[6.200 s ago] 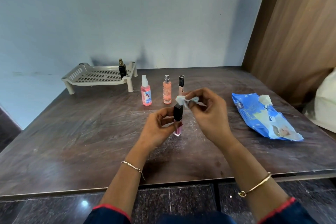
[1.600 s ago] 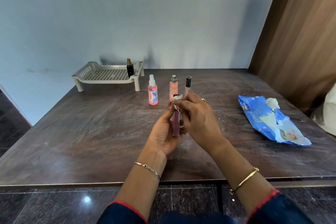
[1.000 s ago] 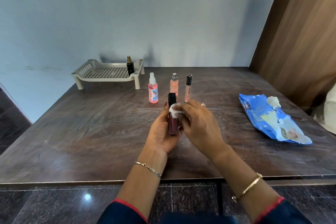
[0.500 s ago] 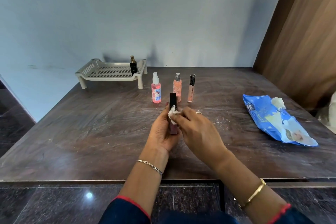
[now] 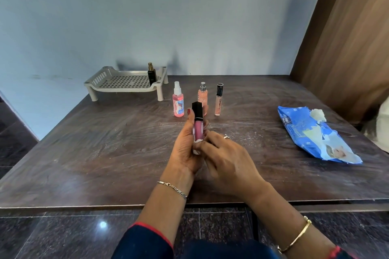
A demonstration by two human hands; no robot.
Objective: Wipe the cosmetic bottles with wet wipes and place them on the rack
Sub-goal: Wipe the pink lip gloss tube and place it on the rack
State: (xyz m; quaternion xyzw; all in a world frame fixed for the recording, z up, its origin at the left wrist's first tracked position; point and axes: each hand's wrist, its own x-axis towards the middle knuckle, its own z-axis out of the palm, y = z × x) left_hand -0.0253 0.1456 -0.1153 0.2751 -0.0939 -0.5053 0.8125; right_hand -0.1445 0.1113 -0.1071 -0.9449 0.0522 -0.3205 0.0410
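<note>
My left hand (image 5: 185,149) holds a pink lip-gloss tube (image 5: 198,126) with a black cap upright above the table. My right hand (image 5: 227,162) pinches a small white wet wipe (image 5: 197,143) against the tube's lower end. Behind them stand a pink spray bottle (image 5: 178,103), an orange spray bottle (image 5: 202,95) and a slim beige tube (image 5: 219,101). The beige plastic rack (image 5: 117,84) sits at the back left with a small black bottle (image 5: 151,74) on it.
A blue wet-wipe pack (image 5: 311,136) lies on the right of the dark table (image 5: 105,153), a white wipe sticking out of its top. A wooden panel rises at the right, a pale wall behind.
The wipe has slid from near the cap down to the bottom of the tube, baring the pink body. My left hand keeps its hold.
</note>
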